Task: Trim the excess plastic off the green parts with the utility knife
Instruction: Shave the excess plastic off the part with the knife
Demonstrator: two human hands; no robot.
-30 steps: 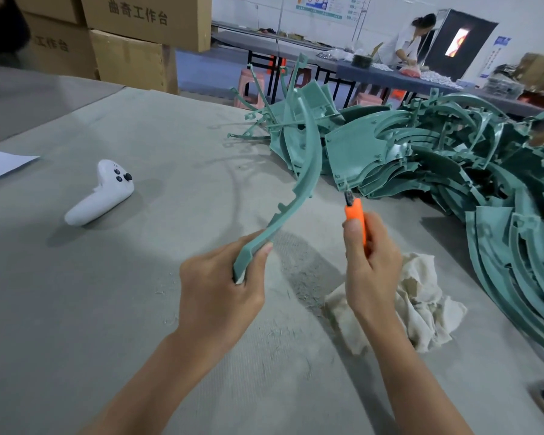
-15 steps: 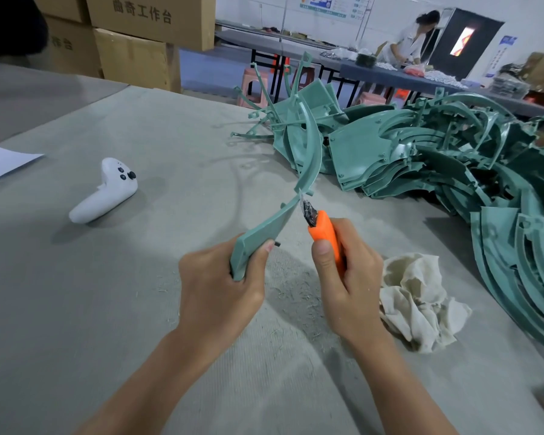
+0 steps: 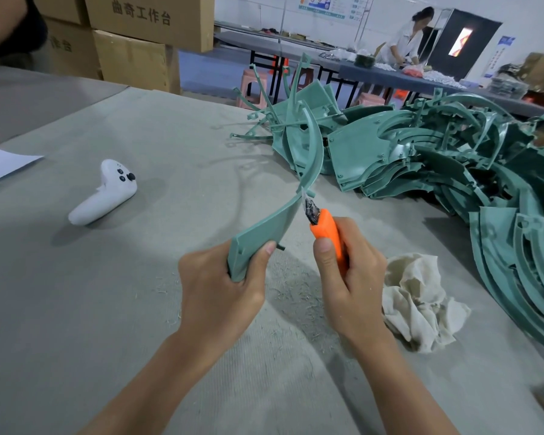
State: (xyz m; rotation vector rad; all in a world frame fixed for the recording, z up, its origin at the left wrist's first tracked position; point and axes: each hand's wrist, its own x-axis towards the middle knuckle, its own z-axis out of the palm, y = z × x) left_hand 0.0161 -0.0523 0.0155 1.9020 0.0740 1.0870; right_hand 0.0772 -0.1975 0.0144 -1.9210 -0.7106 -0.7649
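Left hand (image 3: 220, 293) grips one green part (image 3: 264, 227); right hand (image 3: 352, 277) clasps the knife (image 3: 325, 230) against its edge. Pile (image 3: 453, 158) at upper right looks untrimmed.

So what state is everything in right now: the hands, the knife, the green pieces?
curved green part: held up off the table.
left hand: grips the part's near end.
right hand: grips the utility knife.
utility knife: blade out, tip at the part's edge.
green pile: heaped loose on the table.
white controller: lying untouched on the table.
rag: crumpled on the table.
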